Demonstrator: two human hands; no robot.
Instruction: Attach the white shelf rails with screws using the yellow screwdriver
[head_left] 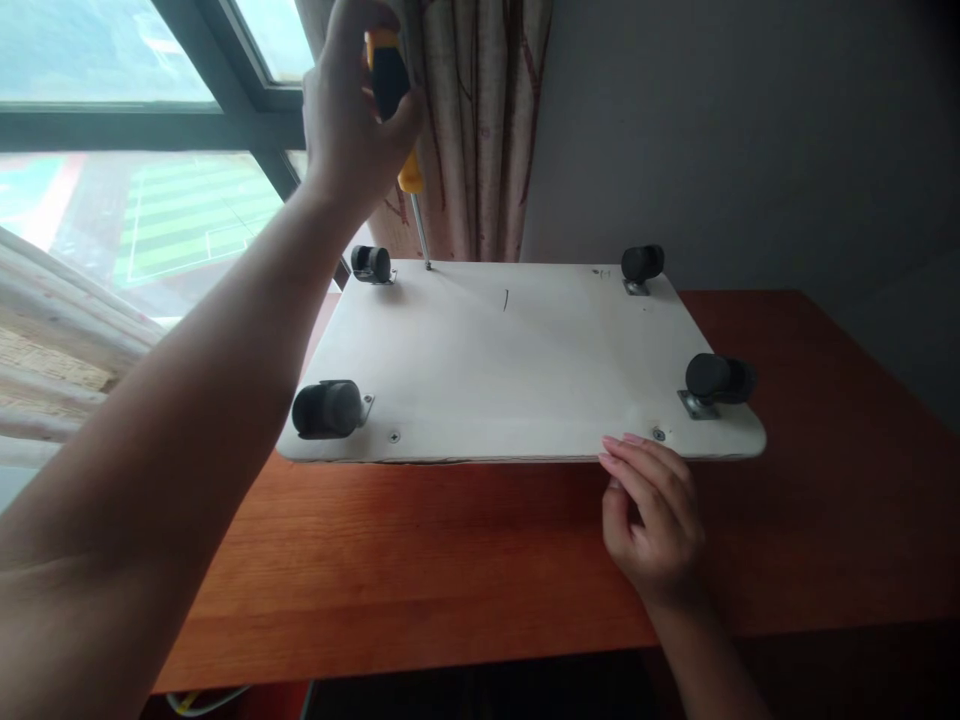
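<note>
My left hand is wrapped round the yellow and black handle of a screwdriver. Its shaft points down, and the tip meets the far left edge of a white board, where a screw head seems to be. Near the board's front edge, my right hand rests its outstretched fingertips on the rim, with the thumb tucked below and nothing held. Close to those fingers is a screw. Another screw shows at the front left. Black casters stand wheel-up at the corners, such as the front right caster.
The board lies on a reddish-brown wooden table. Behind it hang patterned curtains beside a grey wall. A window is at the left, and a cable shows below the table's front edge.
</note>
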